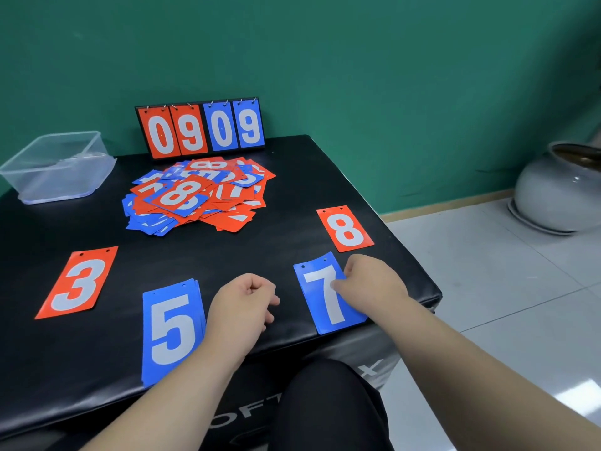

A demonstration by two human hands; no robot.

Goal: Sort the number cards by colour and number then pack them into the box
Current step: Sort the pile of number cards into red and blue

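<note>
Placing blue 7 near the surface front edge, my right hand fingers pinching it; left hand curled, empty. Sorting looks barely begun. Next: release, grab from pile. Box far left.

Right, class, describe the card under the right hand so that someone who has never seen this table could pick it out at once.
On the black padded table, look at the near right corner, where the right hand pinches a card. It is the blue 7 card, just nearer than the red 8 card; the blue 5 card lies further left.
</note>
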